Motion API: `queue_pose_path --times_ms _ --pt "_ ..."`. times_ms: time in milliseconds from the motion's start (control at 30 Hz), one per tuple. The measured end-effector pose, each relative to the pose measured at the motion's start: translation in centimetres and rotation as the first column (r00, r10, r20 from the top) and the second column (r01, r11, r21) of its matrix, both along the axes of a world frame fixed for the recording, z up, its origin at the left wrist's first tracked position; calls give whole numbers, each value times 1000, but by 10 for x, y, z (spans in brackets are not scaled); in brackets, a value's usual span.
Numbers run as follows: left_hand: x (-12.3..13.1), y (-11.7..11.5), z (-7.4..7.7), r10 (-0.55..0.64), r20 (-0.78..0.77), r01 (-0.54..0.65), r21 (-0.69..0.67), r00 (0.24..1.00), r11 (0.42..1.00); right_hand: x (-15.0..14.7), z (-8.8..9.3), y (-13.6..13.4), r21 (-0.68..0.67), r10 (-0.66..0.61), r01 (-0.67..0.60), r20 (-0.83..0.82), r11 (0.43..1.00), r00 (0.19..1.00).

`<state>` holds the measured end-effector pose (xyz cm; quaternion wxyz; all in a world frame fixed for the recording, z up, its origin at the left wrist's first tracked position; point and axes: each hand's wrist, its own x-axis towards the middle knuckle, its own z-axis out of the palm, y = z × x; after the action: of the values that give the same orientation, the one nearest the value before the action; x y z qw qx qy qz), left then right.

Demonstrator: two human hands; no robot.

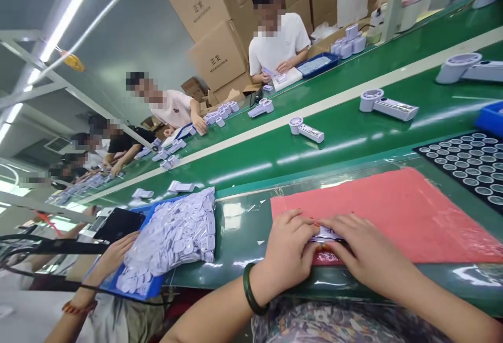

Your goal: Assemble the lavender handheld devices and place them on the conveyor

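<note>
My left hand (pixel 288 251), with a dark green bangle at its wrist, closes its fingers and thumb on one end of a small lilac plastic part (pixel 325 232). From the other side my right hand (pixel 363 249) pinches the same part. A dark, shiny strip runs along it; the rest is covered by my fingers, so its full shape cannot be made out. Both hands rest over a red mat (pixel 377 201) on the green bench. Farther off, on the green conveyor, lies a lilac handheld fan body (pixel 306 130) with a round head and straight handle.
A blue tray (pixel 151 285) holds a plastic bag of small lilac parts (pixel 173 233); a co-worker's hand (pixel 118 251) is beside it. At right lies a black sheet of round discs (pixel 467 165). More fan bodies (pixel 389 106) lie on the conveyor. Co-workers sit opposite, before stacked cartons (pixel 220 60).
</note>
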<state>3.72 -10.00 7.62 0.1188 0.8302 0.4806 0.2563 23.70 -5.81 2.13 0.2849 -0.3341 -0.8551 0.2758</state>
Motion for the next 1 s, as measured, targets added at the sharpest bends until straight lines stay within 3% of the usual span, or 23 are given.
queue_pose_path --times_ms 167,300,400,533,633,733,833,933,1000 --pt "0 -1 1 -19 -125 17 -19 992 1000 7 -3 0 85 77 -77 10 993 997" --pt "1 -3 -1 1 -179 3 17 984 1000 7 3 1 184 94 -113 107 976 990" --pt "2 0 1 -8 -192 10 7 981 1000 5 9 2 186 106 -133 145 973 984" --pt "1 7 12 -73 -330 62 -42 941 997 9 6 3 138 95 -104 72 985 993" --pt "-1 21 23 -123 -476 104 -66 871 992 28 -3 9 187 23 -34 61 982 998" --pt "-6 54 38 -196 -556 132 -154 808 979 65 -4 22 230 -89 57 131 972 987" --pt "-24 112 57 -185 -663 143 -117 725 983 109 5 40 285 -246 184 200 941 948" --pt "-54 184 68 35 -790 105 125 612 987 153 19 60 362 -450 351 242 864 860" --pt "-75 230 65 190 -823 46 253 536 966 181 27 76 427 -588 452 273 783 761"
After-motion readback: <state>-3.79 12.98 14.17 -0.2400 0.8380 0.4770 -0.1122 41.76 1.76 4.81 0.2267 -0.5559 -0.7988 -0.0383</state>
